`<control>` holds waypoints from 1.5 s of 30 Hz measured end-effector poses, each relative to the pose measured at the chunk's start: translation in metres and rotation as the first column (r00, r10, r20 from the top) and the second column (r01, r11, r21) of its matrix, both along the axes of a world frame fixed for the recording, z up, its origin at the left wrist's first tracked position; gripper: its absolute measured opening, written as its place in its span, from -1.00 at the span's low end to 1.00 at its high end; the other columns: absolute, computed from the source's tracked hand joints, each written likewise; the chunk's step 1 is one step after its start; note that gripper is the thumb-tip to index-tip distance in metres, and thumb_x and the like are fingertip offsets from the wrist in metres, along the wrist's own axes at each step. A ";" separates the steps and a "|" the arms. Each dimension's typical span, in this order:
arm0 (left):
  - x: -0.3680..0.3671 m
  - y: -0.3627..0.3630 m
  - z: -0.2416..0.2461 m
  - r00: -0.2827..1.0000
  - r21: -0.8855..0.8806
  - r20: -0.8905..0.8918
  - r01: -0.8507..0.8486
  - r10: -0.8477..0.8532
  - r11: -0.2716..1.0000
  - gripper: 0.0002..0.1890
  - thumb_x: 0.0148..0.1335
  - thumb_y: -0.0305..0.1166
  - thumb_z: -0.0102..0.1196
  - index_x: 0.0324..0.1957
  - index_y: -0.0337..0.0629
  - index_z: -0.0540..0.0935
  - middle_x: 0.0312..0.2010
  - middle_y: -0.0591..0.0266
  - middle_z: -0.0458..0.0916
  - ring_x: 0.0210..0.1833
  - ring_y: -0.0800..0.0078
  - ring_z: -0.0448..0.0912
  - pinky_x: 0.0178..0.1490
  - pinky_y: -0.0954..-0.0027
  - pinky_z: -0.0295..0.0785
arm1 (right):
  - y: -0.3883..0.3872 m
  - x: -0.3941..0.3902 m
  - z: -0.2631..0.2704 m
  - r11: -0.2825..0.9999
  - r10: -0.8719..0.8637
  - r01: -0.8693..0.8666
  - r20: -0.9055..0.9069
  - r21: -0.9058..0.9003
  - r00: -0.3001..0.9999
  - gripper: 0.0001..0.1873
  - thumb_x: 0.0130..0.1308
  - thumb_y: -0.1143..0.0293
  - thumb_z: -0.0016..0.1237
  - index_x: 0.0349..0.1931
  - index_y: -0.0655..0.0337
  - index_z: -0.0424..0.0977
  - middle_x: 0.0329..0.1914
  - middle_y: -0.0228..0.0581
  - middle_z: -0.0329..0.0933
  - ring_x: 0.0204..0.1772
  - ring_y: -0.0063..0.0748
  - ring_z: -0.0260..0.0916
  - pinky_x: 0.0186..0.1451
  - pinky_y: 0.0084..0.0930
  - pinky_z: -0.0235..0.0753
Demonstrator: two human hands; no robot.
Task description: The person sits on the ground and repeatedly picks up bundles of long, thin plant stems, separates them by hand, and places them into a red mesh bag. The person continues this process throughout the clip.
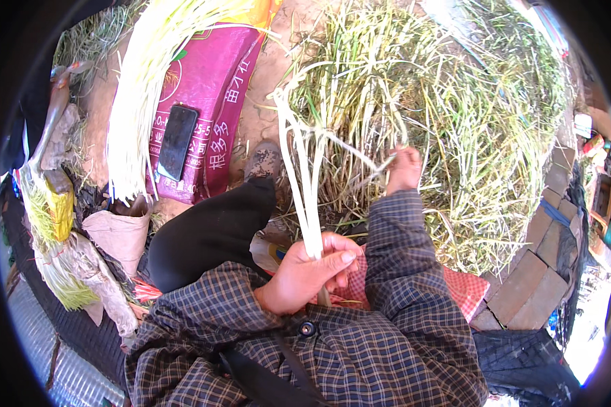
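Observation:
My left hand [310,269] is closed around the lower part of a few long, pale vegetable stalks [308,203], held upright in front of my chest. Their tops bend over and tangle against the green leaves behind. Farther out to the right, my right hand [406,165] has its fingers curled around a thin, pale leaf strand [354,151], which stretches across toward the held stalks. Beyond both hands lies a large heap of green and yellowing leafy stalks [356,102]. Which exact vegetable this is, I cannot tell.
At left, a bundle of trimmed white stalks [135,122] lies on a purple printed sack [219,76], beside a black phone [178,142]. Tied bundles [63,280] sit farther left. Bricks [519,295] edge the heap at right. My black-clad leg [214,224] is bent at left.

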State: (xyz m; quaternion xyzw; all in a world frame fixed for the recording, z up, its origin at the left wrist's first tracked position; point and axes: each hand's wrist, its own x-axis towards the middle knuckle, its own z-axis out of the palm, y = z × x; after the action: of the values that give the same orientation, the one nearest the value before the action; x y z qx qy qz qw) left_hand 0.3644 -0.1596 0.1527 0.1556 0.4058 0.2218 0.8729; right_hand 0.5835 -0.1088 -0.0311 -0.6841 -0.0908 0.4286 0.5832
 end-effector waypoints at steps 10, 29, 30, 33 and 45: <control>0.016 0.002 -0.008 0.995 0.262 -0.001 -0.097 0.101 0.960 -0.81 0.09 -0.36 0.01 -0.29 -0.25 0.47 -0.44 0.37 0.46 -0.53 0.73 0.35 -0.54 0.74 0.19 | -0.093 -0.044 0.160 0.896 0.305 -0.423 0.501 0.138 0.810 -0.92 0.05 0.55 -0.06 -0.42 0.22 0.36 -0.54 -0.37 0.38 -0.55 -0.65 0.26 -0.54 -0.75 0.32; -0.004 0.008 -0.036 0.940 0.237 -0.016 -0.327 0.340 0.915 -0.76 0.14 -0.23 -0.07 -0.23 -0.16 0.39 -0.34 0.26 0.49 -0.27 0.50 0.46 -0.28 0.55 0.33 | -0.209 0.213 0.177 0.391 0.855 0.194 0.433 -0.900 0.285 -0.68 0.12 0.21 -0.22 -0.26 0.29 0.33 -0.26 0.06 0.41 -0.14 0.01 0.33 -0.08 -0.28 0.30; -0.002 0.008 -0.036 0.946 0.241 -0.028 -0.308 0.324 0.920 -0.75 0.15 -0.23 -0.08 -0.21 -0.16 0.39 -0.33 0.24 0.49 -0.28 0.49 0.47 -0.28 0.55 0.33 | -0.216 0.210 0.176 0.331 0.898 0.182 0.368 -0.926 0.240 -0.65 0.11 0.21 -0.20 -0.20 0.29 0.32 -0.24 0.06 0.41 -0.13 0.00 0.34 -0.06 -0.30 0.30; 0.008 0.003 -0.033 0.938 0.228 -0.038 -0.327 0.344 0.917 -0.80 0.18 -0.32 -0.12 -0.20 -0.19 0.39 -0.36 0.21 0.51 -0.34 0.53 0.48 -0.33 0.58 0.34 | -0.198 0.178 0.164 0.477 0.847 -0.093 0.429 -0.874 0.315 -0.53 0.08 0.21 -0.13 -0.04 0.31 0.26 -0.07 0.04 0.33 -0.04 -0.14 0.32 0.02 -0.37 0.26; 0.015 -0.008 -0.061 0.989 0.346 -0.086 -0.080 0.116 0.935 -0.70 0.19 -0.31 -0.16 -0.09 -0.25 0.39 -0.14 0.20 0.44 -0.12 0.50 0.41 -0.09 0.45 0.30 | -0.094 -0.073 0.130 0.620 0.742 -0.774 0.226 0.130 0.632 -0.92 0.13 0.53 -0.14 -0.35 0.31 0.36 -0.40 -0.32 0.42 -0.31 -0.61 0.36 -0.26 -0.69 0.35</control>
State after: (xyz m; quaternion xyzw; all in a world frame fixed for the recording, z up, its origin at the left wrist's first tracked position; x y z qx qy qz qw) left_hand 0.3791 -0.1671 0.0920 0.2954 0.4136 0.3237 0.7980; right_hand 0.5103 -0.2026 0.0993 -0.5445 -0.4604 0.5696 0.4089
